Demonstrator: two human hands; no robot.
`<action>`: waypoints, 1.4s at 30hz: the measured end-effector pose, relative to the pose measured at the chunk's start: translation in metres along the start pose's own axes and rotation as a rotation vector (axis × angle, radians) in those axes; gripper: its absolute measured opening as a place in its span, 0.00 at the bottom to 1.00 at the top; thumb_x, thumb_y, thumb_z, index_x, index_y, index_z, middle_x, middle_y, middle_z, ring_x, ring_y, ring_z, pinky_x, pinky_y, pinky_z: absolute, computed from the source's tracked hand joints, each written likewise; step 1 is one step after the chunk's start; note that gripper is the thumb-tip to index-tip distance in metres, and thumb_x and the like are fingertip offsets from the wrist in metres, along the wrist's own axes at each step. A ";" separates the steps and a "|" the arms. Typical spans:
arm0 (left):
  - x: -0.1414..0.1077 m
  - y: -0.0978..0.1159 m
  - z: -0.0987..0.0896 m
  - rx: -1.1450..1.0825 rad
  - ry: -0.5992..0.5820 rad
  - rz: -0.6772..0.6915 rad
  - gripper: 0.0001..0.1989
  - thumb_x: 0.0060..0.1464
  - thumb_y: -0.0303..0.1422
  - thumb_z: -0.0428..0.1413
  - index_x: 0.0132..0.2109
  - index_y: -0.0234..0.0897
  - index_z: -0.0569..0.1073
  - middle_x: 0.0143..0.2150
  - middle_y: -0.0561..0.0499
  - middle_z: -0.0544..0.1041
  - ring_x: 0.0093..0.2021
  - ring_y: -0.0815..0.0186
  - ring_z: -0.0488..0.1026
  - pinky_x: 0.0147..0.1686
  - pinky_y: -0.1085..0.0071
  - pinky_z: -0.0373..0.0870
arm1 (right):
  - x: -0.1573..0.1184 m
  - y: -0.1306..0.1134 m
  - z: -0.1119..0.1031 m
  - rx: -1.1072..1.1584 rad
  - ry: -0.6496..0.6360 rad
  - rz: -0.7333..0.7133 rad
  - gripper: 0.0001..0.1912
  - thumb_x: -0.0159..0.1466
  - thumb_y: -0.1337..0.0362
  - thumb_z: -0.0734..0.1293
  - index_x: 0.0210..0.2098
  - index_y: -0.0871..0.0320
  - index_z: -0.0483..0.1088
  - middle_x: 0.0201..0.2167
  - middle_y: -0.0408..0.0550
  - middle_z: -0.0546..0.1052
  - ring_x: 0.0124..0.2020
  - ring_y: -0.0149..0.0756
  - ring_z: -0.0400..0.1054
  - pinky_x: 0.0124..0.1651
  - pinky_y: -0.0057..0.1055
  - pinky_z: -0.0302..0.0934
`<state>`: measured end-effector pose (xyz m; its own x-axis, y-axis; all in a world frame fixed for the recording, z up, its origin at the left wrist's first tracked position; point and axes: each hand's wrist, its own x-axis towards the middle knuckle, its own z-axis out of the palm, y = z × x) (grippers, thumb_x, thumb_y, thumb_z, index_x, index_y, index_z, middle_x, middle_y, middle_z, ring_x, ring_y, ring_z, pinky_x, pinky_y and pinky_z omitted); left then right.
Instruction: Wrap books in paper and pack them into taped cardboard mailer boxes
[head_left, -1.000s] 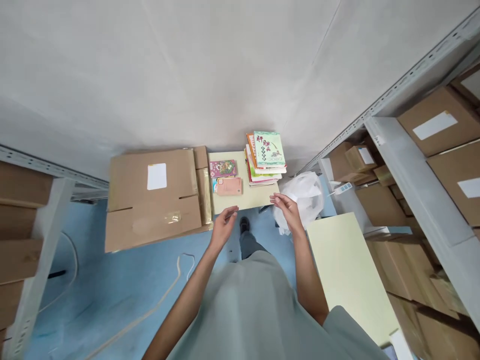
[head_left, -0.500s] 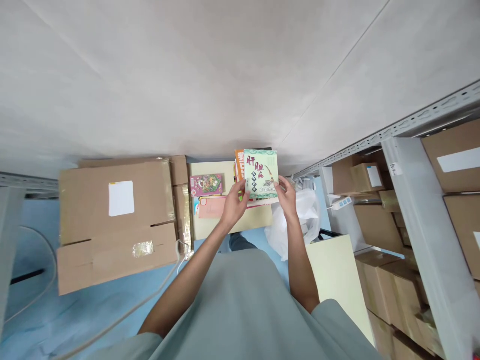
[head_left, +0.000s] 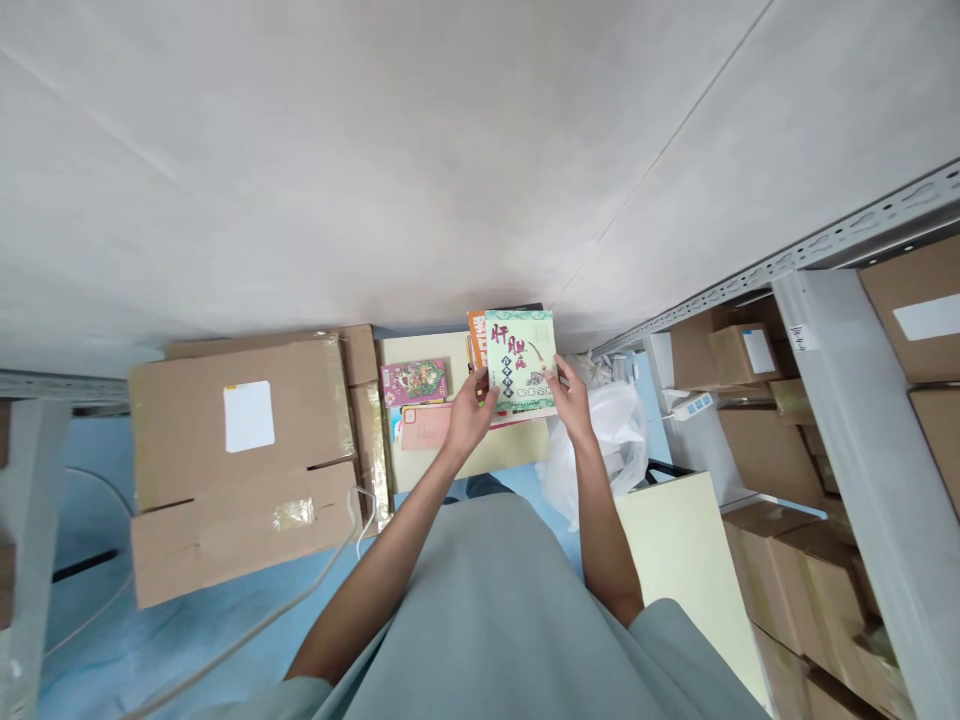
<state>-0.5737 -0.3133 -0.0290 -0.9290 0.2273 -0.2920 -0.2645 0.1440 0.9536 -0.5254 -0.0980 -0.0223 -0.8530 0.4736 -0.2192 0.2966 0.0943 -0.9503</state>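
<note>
A pale green book [head_left: 523, 350] with dark red and black lettering faces up between my two hands. My left hand [head_left: 471, 410] grips its lower left edge, and my right hand [head_left: 570, 398] has thumb and fingers on its lower right corner. Partly hidden beneath it are other books, among them one with an orange cover [head_left: 477, 335]. Left of my left hand lies a purple box [head_left: 414, 382] with a colourful picture. A flat pink item [head_left: 424, 427] is just below that box, partly behind my left hand.
Flattened cardboard boxes [head_left: 187, 420] stand at the left by the cream table [head_left: 517, 448]. A white plastic bag [head_left: 619, 435] is right of the table. Another cream surface [head_left: 667, 550] lies nearer me. Shelving [head_left: 847, 400] with cartons lines the right side. A pale cable [head_left: 300, 597] crosses lower left.
The camera view has shifted slightly, so the scene sits a little lower. Both hands stay on the green book, with the right thumb now further onto its cover.
</note>
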 end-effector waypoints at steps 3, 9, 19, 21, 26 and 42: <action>-0.013 -0.002 0.001 -0.011 0.003 0.023 0.29 0.65 0.43 0.64 0.68 0.34 0.75 0.63 0.34 0.81 0.63 0.47 0.80 0.61 0.51 0.80 | -0.014 0.004 0.002 -0.003 0.008 -0.025 0.44 0.65 0.35 0.74 0.70 0.58 0.75 0.73 0.60 0.75 0.73 0.55 0.71 0.78 0.54 0.62; -0.056 -0.020 0.003 -0.007 0.069 0.016 0.28 0.64 0.40 0.65 0.66 0.34 0.76 0.64 0.32 0.80 0.63 0.45 0.80 0.62 0.47 0.79 | -0.067 0.019 0.002 0.072 0.033 -0.019 0.43 0.64 0.36 0.76 0.69 0.55 0.77 0.72 0.55 0.76 0.73 0.56 0.71 0.78 0.55 0.62; -0.178 -0.075 -0.032 -0.220 0.072 -0.058 0.30 0.53 0.34 0.71 0.62 0.34 0.76 0.63 0.34 0.83 0.56 0.50 0.85 0.64 0.45 0.79 | -0.212 0.070 -0.015 0.201 0.064 -0.001 0.38 0.61 0.42 0.77 0.64 0.58 0.81 0.67 0.58 0.80 0.69 0.58 0.75 0.74 0.55 0.67; -0.206 -0.087 -0.037 -0.266 0.041 -0.138 0.30 0.50 0.33 0.74 0.59 0.33 0.78 0.60 0.34 0.85 0.56 0.49 0.85 0.64 0.45 0.79 | -0.248 0.080 -0.020 0.212 0.085 0.013 0.36 0.60 0.43 0.77 0.62 0.58 0.82 0.66 0.58 0.81 0.68 0.58 0.75 0.73 0.54 0.67; -0.275 -0.114 -0.033 -0.259 -0.025 -0.271 0.27 0.47 0.32 0.77 0.53 0.33 0.81 0.55 0.35 0.86 0.59 0.47 0.84 0.66 0.44 0.78 | -0.343 0.103 -0.041 0.237 0.165 0.057 0.32 0.58 0.45 0.78 0.57 0.54 0.84 0.62 0.57 0.84 0.65 0.56 0.78 0.72 0.55 0.69; -0.362 -0.032 0.077 -0.280 -0.798 -0.304 0.33 0.45 0.51 0.77 0.55 0.39 0.87 0.57 0.39 0.87 0.57 0.46 0.84 0.61 0.50 0.79 | -0.515 0.085 -0.145 0.416 0.655 0.007 0.31 0.61 0.45 0.82 0.58 0.51 0.85 0.62 0.56 0.84 0.66 0.61 0.78 0.71 0.63 0.69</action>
<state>-0.2089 -0.3263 0.0411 -0.3796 0.8345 -0.3995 -0.6199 0.0911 0.7794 0.0010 -0.2070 0.0418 -0.3852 0.9064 -0.1735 0.0050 -0.1859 -0.9825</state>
